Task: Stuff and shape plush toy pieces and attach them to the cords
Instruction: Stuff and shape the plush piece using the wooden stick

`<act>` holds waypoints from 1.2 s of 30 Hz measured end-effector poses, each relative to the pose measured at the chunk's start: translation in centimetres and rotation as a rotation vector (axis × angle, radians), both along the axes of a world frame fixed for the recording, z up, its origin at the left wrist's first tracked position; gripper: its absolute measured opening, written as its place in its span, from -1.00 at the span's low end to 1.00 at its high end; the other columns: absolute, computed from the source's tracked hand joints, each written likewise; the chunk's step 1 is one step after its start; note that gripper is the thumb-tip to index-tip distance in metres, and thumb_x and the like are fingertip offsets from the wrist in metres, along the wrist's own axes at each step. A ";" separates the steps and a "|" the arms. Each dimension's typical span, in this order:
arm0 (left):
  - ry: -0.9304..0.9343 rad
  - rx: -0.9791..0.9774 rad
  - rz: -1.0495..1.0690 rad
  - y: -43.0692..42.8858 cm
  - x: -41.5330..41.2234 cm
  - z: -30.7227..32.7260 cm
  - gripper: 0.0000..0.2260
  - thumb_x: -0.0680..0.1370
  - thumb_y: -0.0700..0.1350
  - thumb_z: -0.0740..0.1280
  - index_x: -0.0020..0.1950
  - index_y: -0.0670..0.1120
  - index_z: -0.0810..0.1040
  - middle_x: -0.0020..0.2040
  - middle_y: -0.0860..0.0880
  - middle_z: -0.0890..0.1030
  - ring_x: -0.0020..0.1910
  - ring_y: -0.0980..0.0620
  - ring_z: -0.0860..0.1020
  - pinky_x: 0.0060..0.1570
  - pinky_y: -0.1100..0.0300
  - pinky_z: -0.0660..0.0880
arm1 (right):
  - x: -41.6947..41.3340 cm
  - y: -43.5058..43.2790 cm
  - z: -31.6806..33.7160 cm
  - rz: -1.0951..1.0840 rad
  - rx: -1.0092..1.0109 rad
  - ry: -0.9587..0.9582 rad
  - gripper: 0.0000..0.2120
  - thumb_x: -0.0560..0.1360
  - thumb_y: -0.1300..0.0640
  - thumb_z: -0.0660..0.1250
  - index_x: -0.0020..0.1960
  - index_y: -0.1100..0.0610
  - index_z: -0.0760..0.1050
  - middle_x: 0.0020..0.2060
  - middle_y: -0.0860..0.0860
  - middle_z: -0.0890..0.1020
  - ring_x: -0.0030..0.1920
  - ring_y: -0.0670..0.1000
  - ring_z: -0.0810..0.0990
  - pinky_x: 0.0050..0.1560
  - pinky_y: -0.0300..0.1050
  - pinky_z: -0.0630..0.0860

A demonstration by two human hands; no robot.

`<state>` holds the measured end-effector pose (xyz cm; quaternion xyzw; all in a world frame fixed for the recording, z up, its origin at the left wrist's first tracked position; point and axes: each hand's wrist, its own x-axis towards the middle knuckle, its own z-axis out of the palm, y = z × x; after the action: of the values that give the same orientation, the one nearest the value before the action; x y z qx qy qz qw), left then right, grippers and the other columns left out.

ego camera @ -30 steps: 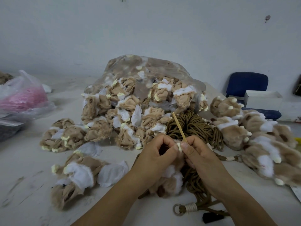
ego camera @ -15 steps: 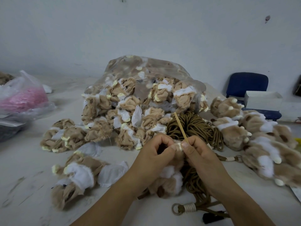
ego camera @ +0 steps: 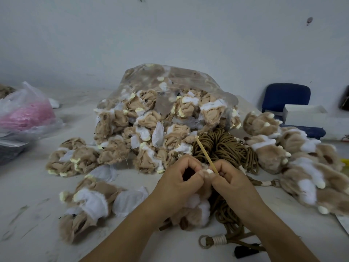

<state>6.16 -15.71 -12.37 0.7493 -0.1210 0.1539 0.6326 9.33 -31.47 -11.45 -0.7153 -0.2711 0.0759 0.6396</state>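
The left hand pinches the top of the plush piece with curled fingers. The right hand grips the stick. Its lower tip is hidden, perhaps inside the piece. The piece rests on the table, touching the cords.

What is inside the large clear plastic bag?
Crumpled tan-and-white unstuffed plush pieces fill the clear plastic bag, spilling from its open front; whatever lies deeper is covered by them.
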 end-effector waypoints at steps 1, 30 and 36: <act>0.004 -0.012 -0.010 0.0 0.0 0.0 -0.89 0.34 0.13 0.31 -0.26 0.12 0.52 -0.18 0.16 0.59 -0.19 0.18 0.52 -0.19 0.27 0.48 | 0.0 0.0 0.0 0.015 0.024 0.013 -0.84 0.50 0.03 0.35 -0.26 -0.07 0.54 -0.38 -0.05 0.56 -0.33 -0.13 0.51 -0.30 -0.28 0.48; 0.240 -0.757 0.044 3.9 1.6 -0.6 -0.60 0.57 0.03 0.31 0.20 -0.26 0.59 0.14 -0.34 0.62 0.09 -0.25 0.63 0.05 -0.04 0.60 | 1.2 -1.4 -1.4 -0.363 -0.675 -0.696 -0.70 0.54 -0.16 0.05 0.03 -0.18 0.54 -0.29 -0.22 0.42 -0.17 -0.22 0.41 -0.33 -0.31 0.28; 0.240 -0.742 -0.091 3.8 1.4 -0.6 -0.65 0.59 0.00 0.29 0.18 -0.26 0.58 0.09 -0.32 0.61 0.03 -0.24 0.62 0.05 -0.06 0.59 | 1.2 -1.3 -1.4 -0.430 -0.623 -0.704 -0.62 0.54 -0.20 0.02 0.09 -0.15 0.57 -0.29 -0.18 0.44 -0.19 -0.16 0.42 -0.32 -0.31 0.31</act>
<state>7.52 -11.94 -12.95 0.4764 -0.0154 0.0702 0.8763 10.51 -32.73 -12.84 -0.8936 -0.2812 -0.2254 0.2675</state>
